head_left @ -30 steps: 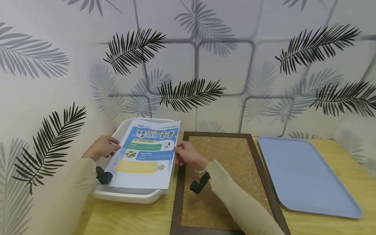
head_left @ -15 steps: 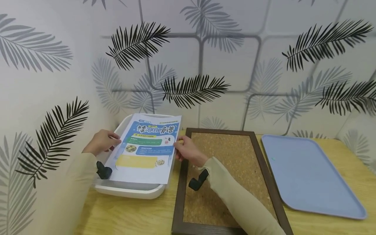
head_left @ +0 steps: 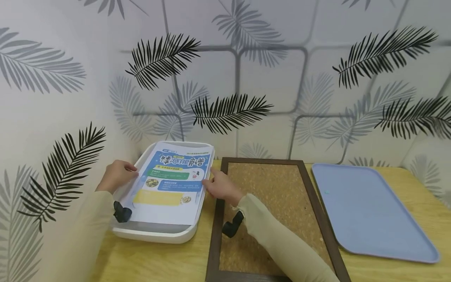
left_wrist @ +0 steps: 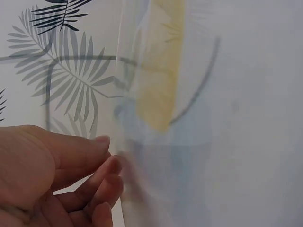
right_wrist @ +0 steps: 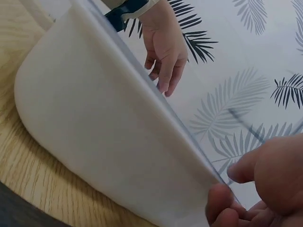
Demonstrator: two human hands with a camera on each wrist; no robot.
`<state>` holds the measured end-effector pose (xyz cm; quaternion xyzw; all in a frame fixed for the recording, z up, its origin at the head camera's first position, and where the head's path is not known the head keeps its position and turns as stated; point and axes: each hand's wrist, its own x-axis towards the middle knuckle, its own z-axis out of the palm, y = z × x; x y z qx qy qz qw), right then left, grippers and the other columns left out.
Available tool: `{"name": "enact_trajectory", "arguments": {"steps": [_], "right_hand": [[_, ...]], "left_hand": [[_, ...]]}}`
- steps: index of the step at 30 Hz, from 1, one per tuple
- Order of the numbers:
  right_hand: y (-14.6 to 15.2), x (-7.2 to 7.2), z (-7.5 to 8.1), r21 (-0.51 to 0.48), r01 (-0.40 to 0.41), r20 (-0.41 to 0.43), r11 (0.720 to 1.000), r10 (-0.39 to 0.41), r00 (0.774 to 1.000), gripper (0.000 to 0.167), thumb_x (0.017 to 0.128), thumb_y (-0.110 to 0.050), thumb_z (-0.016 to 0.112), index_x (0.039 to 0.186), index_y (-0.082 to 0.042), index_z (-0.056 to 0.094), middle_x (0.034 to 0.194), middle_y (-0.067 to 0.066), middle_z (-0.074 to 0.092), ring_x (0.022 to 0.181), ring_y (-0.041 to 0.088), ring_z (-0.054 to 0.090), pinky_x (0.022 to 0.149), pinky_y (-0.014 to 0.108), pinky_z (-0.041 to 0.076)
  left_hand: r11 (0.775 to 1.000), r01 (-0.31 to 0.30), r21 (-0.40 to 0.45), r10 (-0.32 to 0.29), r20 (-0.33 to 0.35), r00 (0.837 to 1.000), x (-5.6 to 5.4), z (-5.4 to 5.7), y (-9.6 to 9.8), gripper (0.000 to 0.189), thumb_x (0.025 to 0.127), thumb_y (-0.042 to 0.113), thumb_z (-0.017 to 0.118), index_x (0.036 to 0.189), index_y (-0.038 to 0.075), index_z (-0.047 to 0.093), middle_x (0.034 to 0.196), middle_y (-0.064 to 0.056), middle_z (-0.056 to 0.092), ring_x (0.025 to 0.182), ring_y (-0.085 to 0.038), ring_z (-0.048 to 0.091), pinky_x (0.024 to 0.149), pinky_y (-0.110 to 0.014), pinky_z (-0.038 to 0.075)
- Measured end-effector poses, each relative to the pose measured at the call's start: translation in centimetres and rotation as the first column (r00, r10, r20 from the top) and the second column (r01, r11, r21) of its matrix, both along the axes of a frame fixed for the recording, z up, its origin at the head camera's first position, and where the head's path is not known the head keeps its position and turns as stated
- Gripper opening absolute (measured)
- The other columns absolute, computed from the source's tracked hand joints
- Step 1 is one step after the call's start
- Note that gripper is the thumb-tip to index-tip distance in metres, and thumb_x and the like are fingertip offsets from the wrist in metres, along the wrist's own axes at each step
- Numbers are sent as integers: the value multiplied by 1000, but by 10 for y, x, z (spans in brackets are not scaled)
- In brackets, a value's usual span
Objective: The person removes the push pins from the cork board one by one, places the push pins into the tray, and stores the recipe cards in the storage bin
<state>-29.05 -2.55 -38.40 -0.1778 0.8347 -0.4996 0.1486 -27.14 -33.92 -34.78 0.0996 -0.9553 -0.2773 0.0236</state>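
Note:
A printed sheet (head_left: 172,181) with blue, green and yellow panels lies in a white plastic basin (head_left: 151,235) at the left of the table. My left hand (head_left: 118,175) is at the sheet's left edge, inside the basin's left side. In the left wrist view, its thumb and fingertips are slightly parted, right at the edge of a translucent, blurred sheet (left_wrist: 236,118). My right hand (head_left: 222,186) is at the basin's right rim. In the right wrist view, its thumb and bent forefinger stand apart on either side of the rim, with no sheet between them.
A dark-framed cork board (head_left: 262,235) lies close to the right of the basin, under my right forearm. Farther right is a blue-grey tray (head_left: 373,215). A leaf-patterned wall (head_left: 271,133) rises behind and to the left of the wooden table (head_left: 158,262).
The sheet has lowered into the basin and shifted slightly left; its right edge now lies within the rim. Both hands have moved slightly left, and the right hand has let go of the sheet.

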Motion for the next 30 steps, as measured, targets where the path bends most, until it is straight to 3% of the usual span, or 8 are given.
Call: {"name": "enact_trajectory", "arguments": {"steps": [5, 12, 15, 21, 24, 30], "right_hand": [[2, 1, -5, -24, -56, -15, 998, 56, 998, 59, 100, -20, 52, 152, -16, 25, 93, 9, 69, 64, 24, 56, 51, 26, 43], [4, 0, -10, -105, -101, -5, 989, 101, 995, 62, 101, -16, 48, 154, -18, 16, 99, 8, 69, 66, 27, 55, 53, 25, 43], [9, 1, -10, -91, -72, 8, 993, 73, 997, 60, 101, -17, 47, 154, -17, 18, 95, 14, 68, 65, 26, 56, 52, 25, 44], [24, 3, -9, -44, -3, 20, 999, 4, 1000, 57, 98, -14, 45, 149, 0, 22, 88, 18, 66, 60, 19, 58, 52, 23, 45], [38, 5, -6, -66, 7, 19, 998, -6, 1000, 55, 99, -13, 44, 147, 4, 23, 83, 12, 63, 59, 15, 56, 54, 24, 46], [74, 8, 5, -124, 13, 47, 992, -7, 999, 51, 101, -13, 39, 146, 3, 23, 86, 9, 57, 66, 17, 53, 65, 30, 50]], "left_hand": [[999, 17, -37, -20, -70, 997, 3, -1, 2, 30, 90, 14, 61, 107, -10, 63, 104, -29, 66, 93, -41, 62, 74, -45, 50], [997, 48, -56, -50, -32, 998, 2, -3, 11, 33, 91, 19, 59, 107, -10, 60, 107, -31, 62, 91, -40, 61, 71, -44, 51], [997, 69, -33, -69, -8, 998, -3, 0, 19, 35, 93, 21, 59, 109, -10, 59, 109, -30, 61, 92, -38, 60, 72, -43, 51], [987, 151, -50, -151, 5, 989, -7, 10, 44, 35, 92, 22, 59, 107, -9, 59, 102, -26, 62, 88, -34, 59, 70, -39, 49], [969, 236, -70, -238, -22, 971, -4, 17, 62, 33, 92, 23, 59, 104, -7, 60, 98, -24, 64, 83, -30, 61, 68, -37, 50], [913, 397, -93, -407, -141, 902, 12, 30, 100, 28, 94, 21, 59, 103, -5, 62, 89, -19, 68, 68, -22, 61, 63, -36, 49]]}}
